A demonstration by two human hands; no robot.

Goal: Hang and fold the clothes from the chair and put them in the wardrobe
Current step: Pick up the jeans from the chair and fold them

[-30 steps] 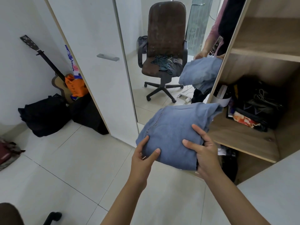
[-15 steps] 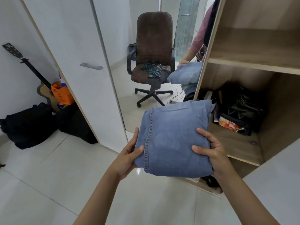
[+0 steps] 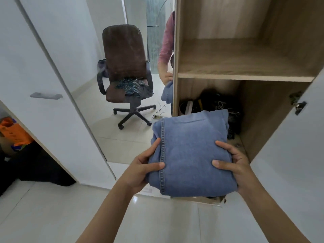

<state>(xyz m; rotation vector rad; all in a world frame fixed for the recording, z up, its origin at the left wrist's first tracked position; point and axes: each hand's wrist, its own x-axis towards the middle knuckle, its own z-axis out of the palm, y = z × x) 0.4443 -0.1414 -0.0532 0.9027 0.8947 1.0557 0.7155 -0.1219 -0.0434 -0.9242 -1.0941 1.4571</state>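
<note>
You hold folded jeans [image 3: 190,155] pinched between left hand [image 3: 140,170] and right hand [image 3: 233,163], thumbs on top, just before wardrobe [image 3: 245,76] lower compartment. Risk: fold slumps open if grip loosens; far edge may snag dark clutter [image 3: 215,104] at far left. Upper shelf bare, likely safer.

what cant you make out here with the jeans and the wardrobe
Head view only:
- Lower shelf: front hidden by the folded jeans.
- Dark pile at its back: too shadowed to identify.
- Clothes on the chair: seen in the mirror, too small to count.
- Palms of left hand and right hand: behind denim.
</note>
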